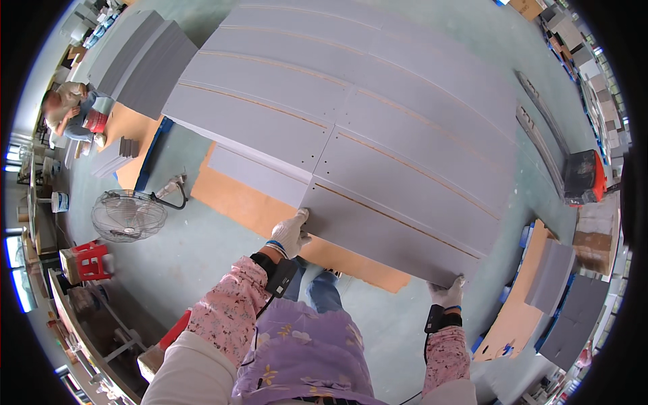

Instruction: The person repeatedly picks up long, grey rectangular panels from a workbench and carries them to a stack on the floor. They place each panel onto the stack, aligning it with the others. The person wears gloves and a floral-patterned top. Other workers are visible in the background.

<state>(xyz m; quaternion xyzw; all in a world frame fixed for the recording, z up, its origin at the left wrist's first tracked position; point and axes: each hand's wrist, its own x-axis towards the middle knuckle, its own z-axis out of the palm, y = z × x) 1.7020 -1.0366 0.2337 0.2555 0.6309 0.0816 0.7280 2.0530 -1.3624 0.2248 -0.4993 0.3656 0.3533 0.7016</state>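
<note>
A long grey panel point(378, 233) with a narrow brown groove lies at the near edge of a broad stack of similar panels. Its left near corner is gripped by my left hand point(290, 234), in a white glove, with the fingers closed round the edge. At the right near corner, my right hand point(447, 294), also gloved, has its thumb on top and the other fingers under the edge. Small dark holes show near the panel's left end. Behind it, more grooved grey panels point(405, 165) lie side by side in rows.
Brown sheeting point(236, 202) sticks out under the stack. A floor fan point(129, 216) and a red stool point(93, 261) stand at left. Farther back, a person point(71, 111) sits by stacked grey boards point(145, 61). On the right are a pallet jack point(584, 177) and another board stack point(550, 277).
</note>
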